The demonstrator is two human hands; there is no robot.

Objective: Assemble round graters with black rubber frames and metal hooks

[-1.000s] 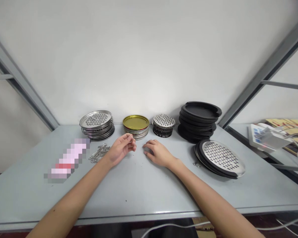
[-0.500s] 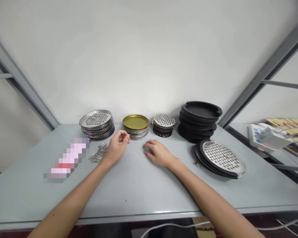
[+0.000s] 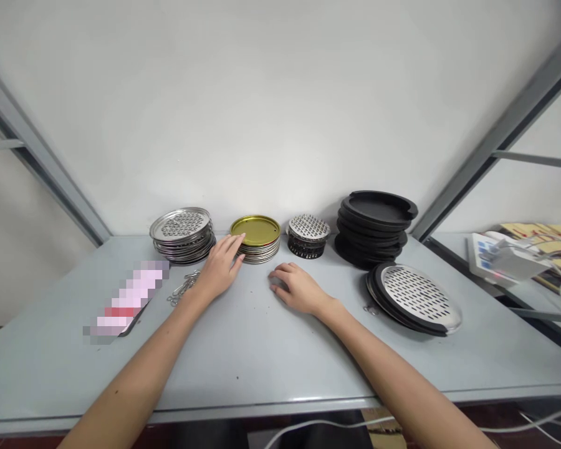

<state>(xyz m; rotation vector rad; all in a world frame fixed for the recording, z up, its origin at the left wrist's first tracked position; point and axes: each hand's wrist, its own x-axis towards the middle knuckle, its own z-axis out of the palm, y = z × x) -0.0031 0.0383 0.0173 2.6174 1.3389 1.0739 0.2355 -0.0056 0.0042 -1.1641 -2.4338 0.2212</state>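
in the head view, your left hand (image 3: 220, 267) is at the near left edge of the gold-topped stack of metal discs (image 3: 258, 233), fingers stretched out and slightly parted, gripping nothing; whether their tips touch the rim, you cannot tell. your right hand (image 3: 300, 289) rests on the bench (image 3: 257, 362), nearer you and right of that stack, fingers loosely curled, not closed on anything. left of the stack sit round graters (image 3: 183, 229) and, nearer you, metal clips (image 3: 183, 288); right of it, small spiked graters (image 3: 308, 232), then black round trays (image 3: 376, 215).
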